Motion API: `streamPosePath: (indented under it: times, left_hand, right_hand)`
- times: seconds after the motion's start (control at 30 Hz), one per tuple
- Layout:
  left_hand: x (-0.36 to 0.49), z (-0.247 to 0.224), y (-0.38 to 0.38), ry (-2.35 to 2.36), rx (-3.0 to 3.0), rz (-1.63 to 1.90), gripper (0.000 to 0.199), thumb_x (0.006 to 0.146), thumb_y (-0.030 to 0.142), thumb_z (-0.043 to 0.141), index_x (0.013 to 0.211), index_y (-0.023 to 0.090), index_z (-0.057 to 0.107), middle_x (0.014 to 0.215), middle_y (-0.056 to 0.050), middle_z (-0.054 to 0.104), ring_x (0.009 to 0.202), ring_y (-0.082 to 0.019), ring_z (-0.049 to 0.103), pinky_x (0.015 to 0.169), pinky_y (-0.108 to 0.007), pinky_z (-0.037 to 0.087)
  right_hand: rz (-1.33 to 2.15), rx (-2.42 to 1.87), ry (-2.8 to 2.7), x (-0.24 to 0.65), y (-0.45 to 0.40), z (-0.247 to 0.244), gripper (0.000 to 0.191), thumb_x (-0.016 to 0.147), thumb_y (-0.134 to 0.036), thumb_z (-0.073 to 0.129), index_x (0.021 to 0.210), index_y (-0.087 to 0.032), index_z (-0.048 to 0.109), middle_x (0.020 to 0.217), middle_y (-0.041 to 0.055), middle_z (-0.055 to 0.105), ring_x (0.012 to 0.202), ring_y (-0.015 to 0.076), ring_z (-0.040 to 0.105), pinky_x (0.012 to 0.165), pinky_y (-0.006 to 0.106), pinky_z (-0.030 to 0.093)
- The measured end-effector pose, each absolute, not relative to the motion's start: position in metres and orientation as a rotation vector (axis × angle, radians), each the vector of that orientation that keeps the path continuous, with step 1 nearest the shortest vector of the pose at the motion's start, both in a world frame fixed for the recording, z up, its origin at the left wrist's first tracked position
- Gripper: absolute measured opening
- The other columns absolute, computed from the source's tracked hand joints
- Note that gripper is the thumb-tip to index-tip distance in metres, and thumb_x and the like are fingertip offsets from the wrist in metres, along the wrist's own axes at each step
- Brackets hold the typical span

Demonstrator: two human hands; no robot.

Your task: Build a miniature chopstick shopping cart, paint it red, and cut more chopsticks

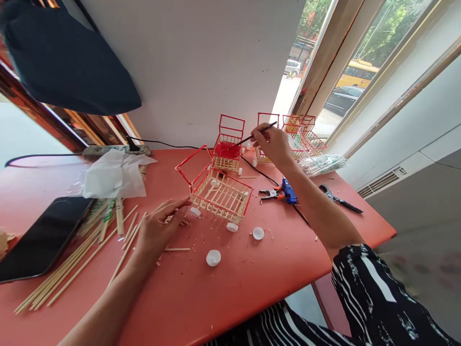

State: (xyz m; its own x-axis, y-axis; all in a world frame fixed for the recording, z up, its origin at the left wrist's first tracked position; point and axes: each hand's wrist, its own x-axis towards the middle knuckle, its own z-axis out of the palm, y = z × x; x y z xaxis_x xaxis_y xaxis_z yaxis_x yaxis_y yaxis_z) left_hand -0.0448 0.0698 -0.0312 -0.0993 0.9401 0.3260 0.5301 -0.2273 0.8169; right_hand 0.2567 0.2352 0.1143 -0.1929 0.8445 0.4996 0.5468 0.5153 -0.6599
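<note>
A miniature shopping cart [225,194] built of thin wooden sticks, with red-painted top edges and handle and white bottle-cap wheels, stands in the middle of the table. My left hand [162,226] is closed at its near left corner, thumb and fingers pinching the frame. My right hand [272,144] holds a thin dark paintbrush [266,128] like a pen. The brush tip reaches into red paint [228,150] in a container, which rests on or in a second stick cart [226,164] behind the first.
More carts [306,129] stand at the back right by clear-wrapped sticks [320,165]. Pliers [272,193], a blue glue gun [288,191] and a cutter [340,199] lie right. Loose caps [213,258] are in front. Wooden sticks [77,266] and a dark tablet [48,238] lie left.
</note>
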Motion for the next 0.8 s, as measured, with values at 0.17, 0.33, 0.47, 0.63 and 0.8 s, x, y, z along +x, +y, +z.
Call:
streamPosePath:
  times: [0.17, 0.33, 0.47, 0.63, 0.8]
  left_hand:
    - [-0.044, -0.030, 0.070, 1.641, 1.716, 1.278, 0.038, 0.092, 0.053, 0.060, 0.111, 0.026, 0.079, 0.115, -0.005, 0.081, 0.108, -0.027, 0.076, 0.094, -0.037, 0.060]
    - [-0.040, -0.028, 0.069, 1.631, 1.684, 1.295, 0.037, 0.090, 0.051, 0.062, 0.110, 0.026, 0.080, 0.115, -0.005, 0.081, 0.105, -0.027, 0.076, 0.090, -0.036, 0.061]
    - [-0.040, -0.027, 0.068, 1.627, 1.673, 1.289, 0.037, 0.090, 0.051, 0.063, 0.111, 0.025, 0.080, 0.115, -0.005, 0.081, 0.105, -0.026, 0.076, 0.091, -0.036, 0.061]
    - [-0.039, -0.025, 0.068, 1.627, 1.660, 1.290, 0.038, 0.090, 0.050, 0.063, 0.111, 0.024, 0.080, 0.114, -0.006, 0.081, 0.101, -0.025, 0.077, 0.085, -0.034, 0.062]
    - [-0.039, -0.026, 0.068, 1.601, 1.696, 1.307, 0.037, 0.091, 0.049, 0.062, 0.110, 0.023, 0.080, 0.112, -0.006, 0.081, 0.103, -0.025, 0.076, 0.092, -0.035, 0.060]
  right_hand:
    - [0.223, -1.293, -2.036, 0.243, 0.254, 0.104, 0.018, 0.100, -0.032, 0.062, 0.093, -0.018, 0.070, 0.089, 0.0085, 0.080, 0.086, 0.0230, 0.076, 0.080, 0.030, 0.057]
    - [0.195, -1.279, -2.133, 0.249, 0.258, 0.102, 0.014, 0.098, -0.023, 0.061, 0.092, -0.017, 0.073, 0.087, 0.0073, 0.080, 0.084, 0.0229, 0.076, 0.079, 0.029, 0.055]
    - [0.199, -1.272, -2.113, 0.251, 0.257, 0.104, 0.015, 0.097, -0.018, 0.060, 0.093, -0.015, 0.074, 0.083, 0.0066, 0.079, 0.077, 0.0209, 0.076, 0.076, 0.029, 0.055]
    - [0.350, -1.210, -2.063, 0.247, 0.256, 0.103, 0.014, 0.099, -0.017, 0.057, 0.096, -0.016, 0.071, 0.086, 0.0057, 0.080, 0.073, 0.0175, 0.076, 0.071, 0.025, 0.054]
    - [0.224, -1.256, -2.094, 0.251, 0.263, 0.098, 0.013, 0.099, -0.020, 0.060, 0.097, -0.016, 0.071, 0.088, 0.0068, 0.080, 0.075, 0.0187, 0.076, 0.071, 0.026, 0.052]
